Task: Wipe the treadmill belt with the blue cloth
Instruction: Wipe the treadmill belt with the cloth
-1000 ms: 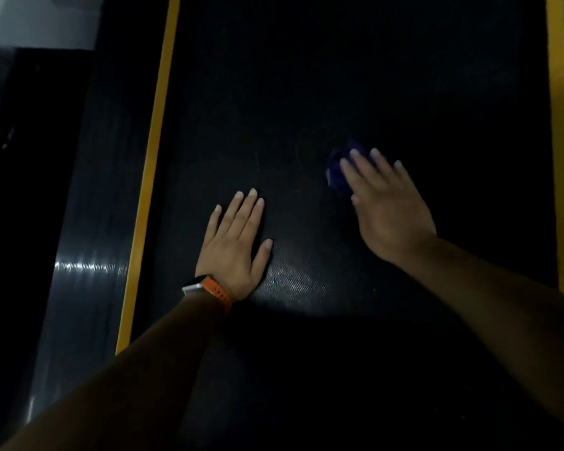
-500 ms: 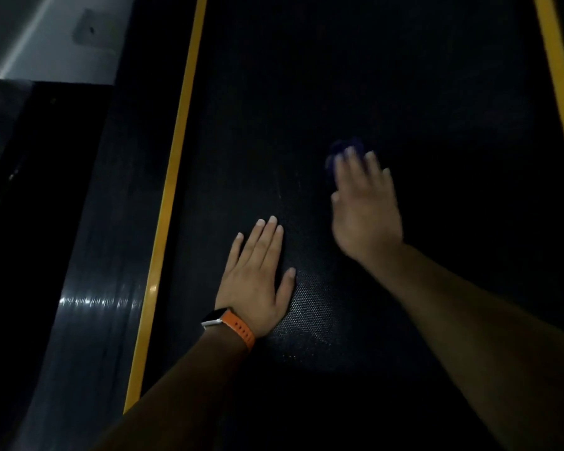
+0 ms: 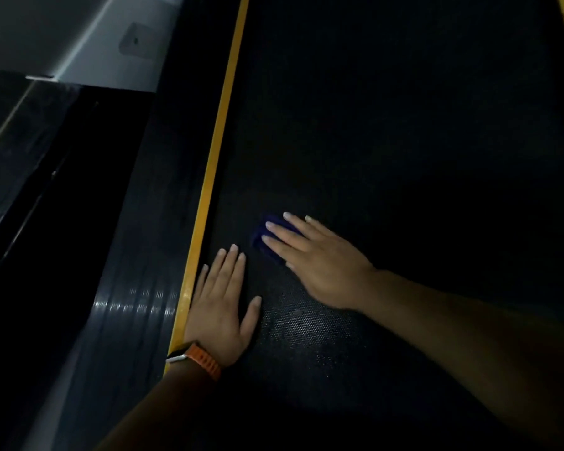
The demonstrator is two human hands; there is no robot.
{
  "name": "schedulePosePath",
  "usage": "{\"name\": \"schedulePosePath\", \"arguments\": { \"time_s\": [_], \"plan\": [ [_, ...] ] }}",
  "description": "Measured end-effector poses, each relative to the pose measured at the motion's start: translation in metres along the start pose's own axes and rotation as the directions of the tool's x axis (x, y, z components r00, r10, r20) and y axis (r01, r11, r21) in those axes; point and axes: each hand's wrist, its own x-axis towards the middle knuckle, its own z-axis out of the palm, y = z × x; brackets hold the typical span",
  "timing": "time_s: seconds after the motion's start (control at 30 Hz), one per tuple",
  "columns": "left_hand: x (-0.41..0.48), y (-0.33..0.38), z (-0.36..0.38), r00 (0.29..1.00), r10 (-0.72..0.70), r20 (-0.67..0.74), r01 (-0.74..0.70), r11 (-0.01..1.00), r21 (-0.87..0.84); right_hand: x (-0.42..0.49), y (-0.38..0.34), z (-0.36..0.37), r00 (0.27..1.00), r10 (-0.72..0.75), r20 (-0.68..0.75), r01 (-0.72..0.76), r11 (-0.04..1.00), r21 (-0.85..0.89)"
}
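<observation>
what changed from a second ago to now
The right hand slid the blue cloth left across the belt, toward the yellow stripe. The left hand also shifted left and now lies against that stripe. Unchanged: both hands flat, right fingers pressing the cloth, nothing gripped or released.

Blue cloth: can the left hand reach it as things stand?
Probably yes: the left hand lies flat on the belt beside the blue cloth, bare belt between, though the right hand covers it.

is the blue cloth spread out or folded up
Folded small: the blue cloth shows only as a compact pad under the flat fingers of the right hand.
</observation>
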Motion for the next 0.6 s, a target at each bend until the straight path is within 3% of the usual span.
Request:
{"name": "schedulePosePath", "arguments": {
  "time_s": [0.03, 0.07, 0.13, 0.2, 0.23, 0.27, 0.3, 0.37, 0.43, 0.47, 0.53, 0.6],
  "plan": [
    [0.000, 0.000, 0.000, 1.000, 0.005, 0.003, -0.005, 1.000, -0.002, 0.002, 0.012, -0.007, 0.995, -0.093, 0.023, 0.094, 0.995, -0.040],
    [0.000, 0.000, 0.000, 1.000, 0.009, 0.005, -0.009, 1.000, -0.007, 0.008, 0.033, -0.012, 0.996, -0.086, -0.001, 0.085, 0.989, -0.118],
    [-0.002, -0.001, 0.000, 1.000, 0.009, 0.010, -0.009, 1.000, -0.013, 0.022, 0.083, -0.021, 0.961, 0.264, -0.085, -0.273, 0.953, -0.130],
    [-0.001, -0.001, 0.000, 1.000, 0.014, 0.003, -0.014, 1.000, -0.018, 0.026, 0.111, -0.029, 0.771, 0.623, -0.131, -0.628, 0.779, 0.008],
    [-0.001, -0.001, 0.000, 1.000, 0.018, -0.001, -0.018, 1.000, -0.020, 0.033, 0.101, -0.029, 0.722, 0.675, -0.151, -0.677, 0.735, 0.046],
    [-0.001, -0.001, 0.000, 1.000, 0.020, -0.002, -0.020, 1.000, -0.022, 0.038, 0.082, -0.019, 0.740, 0.648, -0.180, -0.656, 0.754, 0.019],
    [-0.001, -0.001, 0.000, 1.000, 0.021, -0.006, -0.022, 1.000, -0.021, 0.043, 0.056, -0.008, 0.825, 0.537, -0.175, -0.549, 0.835, -0.027],
    [-0.001, -0.002, 0.000, 0.999, 0.028, -0.016, -0.028, 0.999, -0.026, 0.041, 0.004, 0.004, 0.981, 0.165, -0.098, -0.170, 0.984, -0.050],
    [-0.001, -0.002, 0.000, 0.999, 0.032, -0.024, -0.033, 0.999, -0.043, 0.040, -0.004, -0.003, 0.992, -0.119, 0.032, 0.120, 0.992, -0.036],
    [-0.001, -0.002, 0.000, 0.999, 0.030, -0.026, -0.032, 0.998, -0.049, 0.045, 0.012, -0.007, 0.983, -0.179, 0.046, 0.182, 0.980, -0.078],
    [-0.001, -0.002, 0.000, 0.999, 0.028, -0.026, -0.030, 0.998, -0.051, 0.062, 0.050, -0.010, 1.000, -0.023, 0.001, 0.023, 0.989, -0.149],
    [-0.001, -0.002, 0.000, 0.999, 0.026, -0.021, -0.027, 0.999, -0.047, 0.074, 0.074, -0.016, 0.934, 0.338, -0.118, -0.347, 0.935, -0.067]
  ]
}}
